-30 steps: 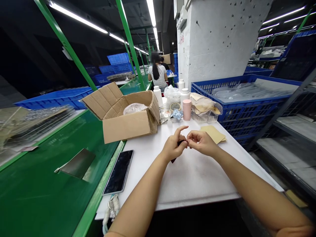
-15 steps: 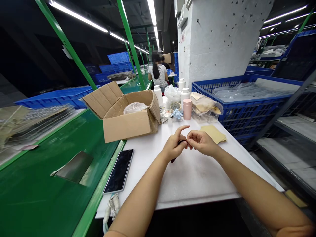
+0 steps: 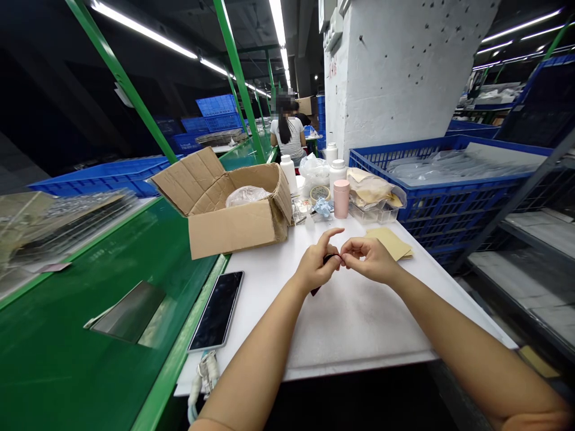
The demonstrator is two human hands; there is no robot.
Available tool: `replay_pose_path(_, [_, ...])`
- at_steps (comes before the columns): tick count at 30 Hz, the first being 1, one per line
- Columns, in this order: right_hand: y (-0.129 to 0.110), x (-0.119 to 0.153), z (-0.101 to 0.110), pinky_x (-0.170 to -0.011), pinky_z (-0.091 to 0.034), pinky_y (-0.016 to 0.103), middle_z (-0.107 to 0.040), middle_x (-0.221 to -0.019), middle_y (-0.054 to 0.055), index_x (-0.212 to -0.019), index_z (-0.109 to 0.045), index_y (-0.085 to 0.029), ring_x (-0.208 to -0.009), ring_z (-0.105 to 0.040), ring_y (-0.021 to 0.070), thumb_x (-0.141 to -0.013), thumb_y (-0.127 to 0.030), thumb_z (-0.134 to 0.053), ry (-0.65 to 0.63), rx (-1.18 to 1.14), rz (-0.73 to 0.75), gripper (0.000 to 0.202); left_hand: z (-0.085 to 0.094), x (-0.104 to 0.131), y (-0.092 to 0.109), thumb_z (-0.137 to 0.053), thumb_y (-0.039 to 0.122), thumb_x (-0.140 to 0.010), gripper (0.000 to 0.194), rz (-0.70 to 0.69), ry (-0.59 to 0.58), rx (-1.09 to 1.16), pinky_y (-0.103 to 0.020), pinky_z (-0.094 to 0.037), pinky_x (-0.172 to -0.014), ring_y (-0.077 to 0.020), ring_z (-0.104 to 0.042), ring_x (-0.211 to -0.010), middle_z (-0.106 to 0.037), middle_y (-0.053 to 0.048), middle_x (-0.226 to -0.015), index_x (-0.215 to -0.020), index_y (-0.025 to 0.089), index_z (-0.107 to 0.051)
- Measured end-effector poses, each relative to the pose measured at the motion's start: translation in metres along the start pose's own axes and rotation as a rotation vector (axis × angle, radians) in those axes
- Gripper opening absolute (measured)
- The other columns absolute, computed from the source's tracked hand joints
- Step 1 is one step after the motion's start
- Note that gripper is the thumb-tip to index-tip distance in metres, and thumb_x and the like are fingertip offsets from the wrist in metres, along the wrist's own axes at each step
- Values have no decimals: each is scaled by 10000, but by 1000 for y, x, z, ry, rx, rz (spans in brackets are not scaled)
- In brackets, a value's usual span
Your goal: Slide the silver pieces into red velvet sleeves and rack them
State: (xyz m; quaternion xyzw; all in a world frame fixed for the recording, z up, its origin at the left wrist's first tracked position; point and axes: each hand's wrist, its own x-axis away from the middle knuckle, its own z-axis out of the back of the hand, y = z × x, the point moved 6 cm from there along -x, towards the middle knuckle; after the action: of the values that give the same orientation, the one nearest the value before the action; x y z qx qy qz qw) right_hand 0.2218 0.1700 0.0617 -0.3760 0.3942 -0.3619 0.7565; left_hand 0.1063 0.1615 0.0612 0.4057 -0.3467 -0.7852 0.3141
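Observation:
My left hand (image 3: 317,263) is closed on a thin dark piece (image 3: 316,291), its index finger stretched out. Most of that piece is hidden by the palm and fingers; a dark end shows below the hand and a dark edge near the thumb. My right hand (image 3: 369,260) meets the left at the fingertips, thumb and index finger pinched at the piece's upper end. What exactly the pinch holds is too small to make out. Both hands are above the white table (image 3: 354,326). Behind the right hand lie tan paper sheets (image 3: 389,242).
An open cardboard box (image 3: 231,230) stands at the table's left, near a phone (image 3: 216,311). Bottles, a pink jar (image 3: 341,199) and a tape roll (image 3: 320,193) crowd the back. Left runs a green conveyor belt (image 3: 54,365) carrying a flat grey plate (image 3: 130,312). A blue crate (image 3: 442,197) stands right.
The flat grey plate has shifted slightly toward me and to the left on the green belt. Both hands keep nearly the same pose and place.

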Motion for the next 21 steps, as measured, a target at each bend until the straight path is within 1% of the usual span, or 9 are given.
replay_pose_path(3, [-1,0,1,-503,-441,227,-633,-619,13,-713,-585,-163,-538,-560,117,-739,-245,-558,8,43,14,90,0,0,0,-448,158,-780,573,5,-2,-27,-189,-413,-632,-79,-526,-605,-555,32,-615,-1324,177,-271])
replay_pose_path(7, [0,0,0,-510,-441,225,-629,-622,10,-713,-575,-168,-562,-569,121,-749,-244,-540,-12,29,8,91,0,0,0,-445,154,-775,578,-1,-5,-28,-185,-410,-619,-76,-520,-589,-556,34,-617,-1325,182,-271])
replay_pose_path(15, [-3,-1,-5,-512,-433,218,-592,-613,2,-732,-529,-165,-570,-554,111,-767,-224,-508,-80,-117,17,72,-1,0,2,-446,160,-776,576,-21,-17,-9,-184,-411,-614,-79,-521,-591,-560,23,-625,-1325,177,-274])
replay_pose_path(21, [4,-1,-9,-465,-412,202,-549,-578,-15,-736,-510,-162,-521,-522,94,-751,-213,-525,-129,-261,-59,55,-3,1,3,-444,151,-777,591,-31,-46,-4,-184,-398,-614,-71,-505,-588,-529,33,-629,-1332,183,-243])
